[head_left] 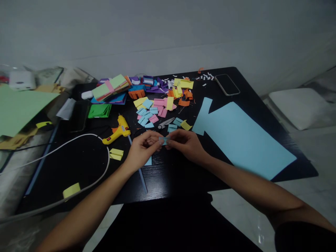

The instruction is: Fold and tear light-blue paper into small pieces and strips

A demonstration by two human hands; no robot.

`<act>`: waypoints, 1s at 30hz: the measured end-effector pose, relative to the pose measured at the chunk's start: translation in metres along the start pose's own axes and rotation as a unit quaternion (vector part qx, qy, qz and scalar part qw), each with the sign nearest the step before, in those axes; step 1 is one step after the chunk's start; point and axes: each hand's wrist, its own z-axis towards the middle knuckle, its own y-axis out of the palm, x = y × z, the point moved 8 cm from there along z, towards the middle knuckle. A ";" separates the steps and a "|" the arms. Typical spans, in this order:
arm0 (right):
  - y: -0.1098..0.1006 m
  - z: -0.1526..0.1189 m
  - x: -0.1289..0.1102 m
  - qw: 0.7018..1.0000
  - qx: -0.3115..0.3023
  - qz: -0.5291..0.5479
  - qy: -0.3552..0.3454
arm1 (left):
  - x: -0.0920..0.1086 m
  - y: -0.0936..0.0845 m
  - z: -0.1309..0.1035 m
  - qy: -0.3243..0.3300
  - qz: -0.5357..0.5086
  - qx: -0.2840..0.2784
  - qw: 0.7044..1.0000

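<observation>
A small light blue paper piece [164, 140] is held between both hands above the black table. My left hand [144, 147] pinches its left end with thumb and fingers. On the right end, my right hand [187, 144] closes in the same way. Below my left hand, part of another blue paper [148, 161] shows on the table. Beyond the hands lie grey scissors [166, 123] and folded blue paper pieces [144, 115]. To the left of my left hand rests a yellow glue gun [120, 130], with a blue-grey stick [142, 180] running toward the front edge.
A large blue sheet [249, 140] covers the table's right part. Behind it lies a phone [227, 85]. Paper stacks [111, 88] and coloured scraps [183, 83] fill the back. A white cable [109, 157] loops across the left.
</observation>
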 end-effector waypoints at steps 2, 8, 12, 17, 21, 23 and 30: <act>-0.001 0.000 -0.001 1.000 0.004 0.002 -0.010 | 0.005 0.001 0.000 0.017 -0.004 -0.006 1.000; -0.001 -0.002 -0.008 0.999 0.004 -0.008 -0.034 | 0.012 0.000 -0.002 0.049 0.007 -0.020 0.999; 0.000 -0.005 -0.013 1.000 -0.006 -0.001 -0.025 | 0.019 0.000 -0.003 0.089 0.038 -0.026 0.995; -0.003 -0.006 -0.014 0.998 0.030 -0.034 -0.043 | 0.034 0.005 -0.010 0.168 0.146 -0.049 0.974; -0.006 -0.007 -0.008 0.996 0.055 -0.053 -0.054 | 0.032 0.004 -0.011 0.177 0.166 -0.033 0.970; -0.007 -0.008 -0.007 0.994 0.064 -0.067 -0.059 | 0.023 -0.001 -0.009 0.143 0.135 0.003 0.981; -0.005 -0.008 -0.005 0.995 0.070 -0.046 -0.062 | 0.018 -0.003 -0.009 0.134 0.199 0.023 0.970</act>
